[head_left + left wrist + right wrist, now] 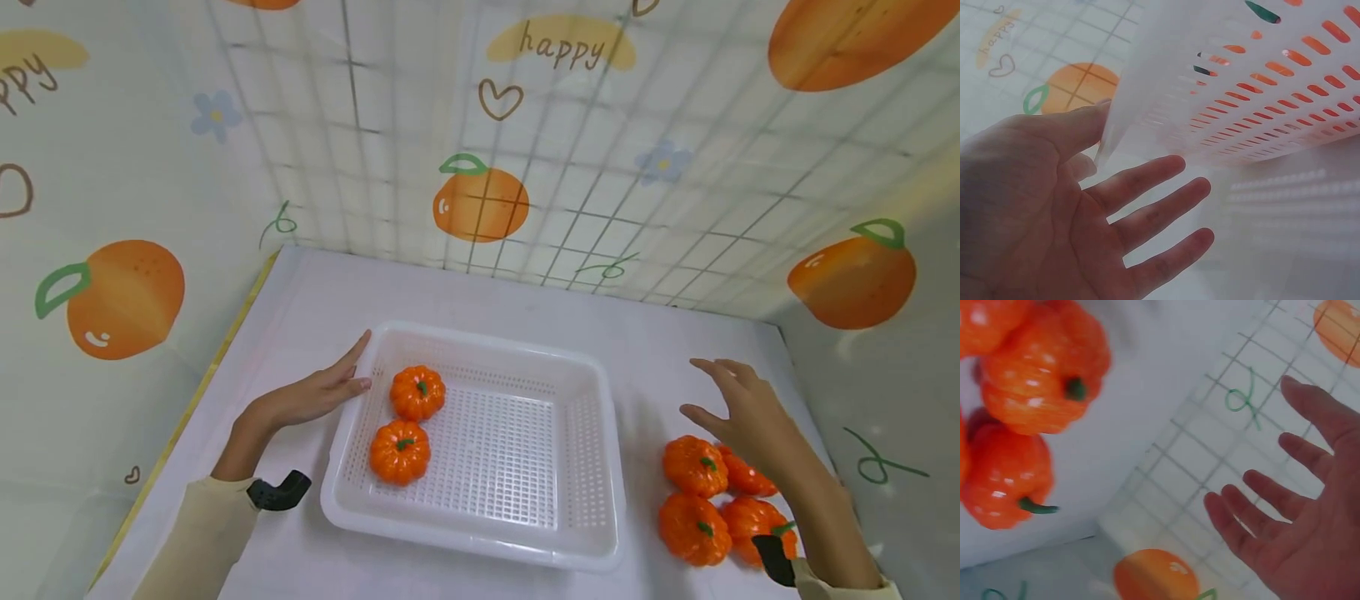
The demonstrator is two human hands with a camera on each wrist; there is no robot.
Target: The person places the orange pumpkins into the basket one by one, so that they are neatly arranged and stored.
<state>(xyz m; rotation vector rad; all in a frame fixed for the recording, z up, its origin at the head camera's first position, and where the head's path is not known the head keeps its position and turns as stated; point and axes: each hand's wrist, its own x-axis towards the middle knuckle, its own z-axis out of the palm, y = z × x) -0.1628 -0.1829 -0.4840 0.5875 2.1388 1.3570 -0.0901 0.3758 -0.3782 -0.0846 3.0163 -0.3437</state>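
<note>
A white plastic basket (517, 546) with perforated walls and floor stands on the table. Two small orange pumpkins (417, 392) with green stems sit side by side at its left end. My left hand (318, 395) touches the outside of the basket's left rim; three of its fingers (1160, 212) stretch out straight beside the wall in the left wrist view. Farther right, my right hand (742, 408) hovers with fingers spread and nothing in them. Just below it on the table is a cluster of several orange pumpkins (694, 530), partly covered by the right forearm.
A white surface (300, 283) carries the basket and the pumpkins. Sheets printed with oranges and grid lines (480, 204) rise as walls at the back, left and right. Yellow edging (202, 387) runs along the table's left side.
</note>
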